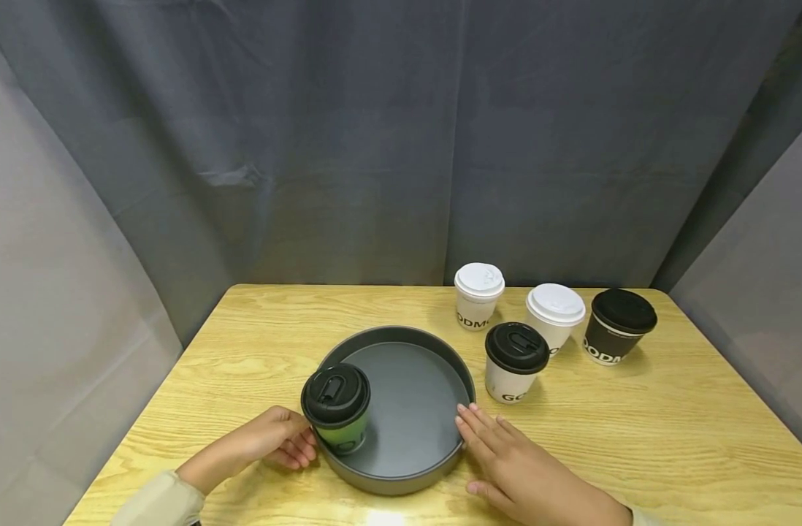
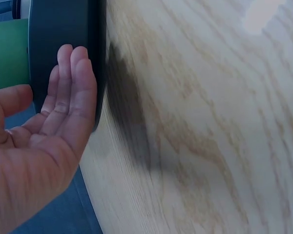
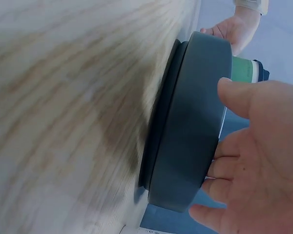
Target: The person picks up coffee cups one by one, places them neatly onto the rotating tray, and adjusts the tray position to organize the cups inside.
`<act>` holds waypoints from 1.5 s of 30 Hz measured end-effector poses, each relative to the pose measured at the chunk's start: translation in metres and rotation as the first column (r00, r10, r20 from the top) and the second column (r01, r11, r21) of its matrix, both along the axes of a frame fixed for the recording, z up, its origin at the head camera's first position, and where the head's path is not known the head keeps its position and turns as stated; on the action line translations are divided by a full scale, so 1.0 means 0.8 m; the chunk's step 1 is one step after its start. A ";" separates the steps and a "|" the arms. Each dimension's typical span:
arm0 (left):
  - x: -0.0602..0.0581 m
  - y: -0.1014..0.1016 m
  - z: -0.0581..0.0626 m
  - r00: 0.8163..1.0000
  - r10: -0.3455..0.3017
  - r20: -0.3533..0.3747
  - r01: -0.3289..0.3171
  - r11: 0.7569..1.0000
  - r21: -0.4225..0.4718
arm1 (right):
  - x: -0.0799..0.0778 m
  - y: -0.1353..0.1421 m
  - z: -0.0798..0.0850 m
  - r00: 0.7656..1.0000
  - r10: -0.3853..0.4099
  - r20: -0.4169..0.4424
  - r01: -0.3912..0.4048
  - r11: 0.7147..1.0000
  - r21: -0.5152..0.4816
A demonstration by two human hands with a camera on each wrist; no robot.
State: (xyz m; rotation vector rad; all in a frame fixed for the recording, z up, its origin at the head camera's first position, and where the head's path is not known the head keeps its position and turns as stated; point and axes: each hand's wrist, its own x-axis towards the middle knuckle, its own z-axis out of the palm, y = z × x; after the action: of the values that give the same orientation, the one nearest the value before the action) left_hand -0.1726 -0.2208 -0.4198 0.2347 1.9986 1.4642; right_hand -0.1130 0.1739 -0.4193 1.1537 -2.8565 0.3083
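A round dark grey pan point(image 1: 414, 409) with a low wall sits on the wooden table. Inside it, against the left wall, stands a green paper cup point(image 1: 342, 431) with a black lid. My left hand point(image 1: 276, 438) is at the pan's left side, its fingers laid along the outer wall and its thumb by the rim near the cup. On the opposite side, my right hand point(image 1: 506, 460) touches the rim with extended fingertips. In the right wrist view, the right thumb point(image 3: 234, 97) lies at the rim, and a narrower dark base shows beneath the pan point(image 3: 190, 122).
Right of the pan stands a white cup with a black lid point(image 1: 516, 365). Behind it are two white-lidded cups, one small point(image 1: 478, 296) and one larger point(image 1: 554, 314). A black cup point(image 1: 614, 329) stands farther right. A grey curtain point(image 1: 375, 146) hangs behind the table point(image 1: 256, 351).
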 end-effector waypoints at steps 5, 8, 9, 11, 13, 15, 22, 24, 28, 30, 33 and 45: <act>0.005 0.001 -0.001 1.000 0.002 0.024 -0.003 1.000 0.017 | 0.000 0.001 0.004 0.999 -0.004 0.044 0.005 1.000 -0.007; 0.014 0.002 -0.001 0.998 -0.033 0.062 0.030 0.998 0.054 | -0.004 0.003 0.007 0.998 -0.020 0.064 0.021 1.000 -0.011; 0.017 0.003 -0.001 0.996 -0.052 0.076 0.047 0.996 0.070 | -0.005 0.004 0.007 0.998 -0.026 0.065 0.027 0.999 -0.017; 0.025 0.007 -0.002 0.991 -0.091 0.101 0.080 0.991 0.105 | -0.009 0.006 0.008 0.997 -0.040 0.059 0.041 0.999 -0.021; 0.031 0.011 -0.003 0.985 -0.119 0.125 0.102 0.986 0.133 | -0.013 0.009 0.008 0.998 -0.050 0.049 0.051 0.998 -0.028; 0.035 0.017 -0.005 0.981 -0.132 0.141 0.111 0.982 0.152 | -0.016 0.011 0.007 0.998 -0.054 0.041 0.055 0.998 -0.034; 0.042 0.030 -0.009 0.979 -0.107 0.171 0.079 0.983 0.164 | -0.019 0.012 0.006 0.998 -0.048 0.040 0.050 0.998 -0.045; 0.042 0.031 -0.009 0.980 -0.097 0.174 0.068 0.984 0.163 | -0.019 0.012 0.007 0.998 -0.048 0.042 0.050 0.998 -0.047; 0.043 0.031 -0.007 0.981 -0.087 0.174 0.060 0.986 0.153 | -0.017 0.011 0.007 0.999 -0.044 0.021 0.045 0.998 -0.043; 0.042 0.030 -0.006 0.982 -0.081 0.170 0.057 0.988 0.144 | -0.015 0.011 0.006 0.999 -0.035 -0.008 0.035 0.999 -0.033; 0.039 0.026 -0.006 0.984 -0.078 0.163 0.055 0.989 0.136 | -0.010 0.010 0.005 0.999 -0.020 -0.039 0.020 1.000 -0.013; 0.025 0.012 -0.002 0.994 -0.034 0.105 0.025 0.996 0.087 | 0.004 0.005 0.006 0.999 0.012 0.033 -0.012 1.000 0.004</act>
State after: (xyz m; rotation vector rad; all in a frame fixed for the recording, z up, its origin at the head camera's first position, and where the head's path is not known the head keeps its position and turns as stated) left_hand -0.1528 -0.2110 -0.4213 0.2163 1.8428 1.5136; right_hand -0.1095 0.1776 -0.4149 1.1785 -2.8807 0.3247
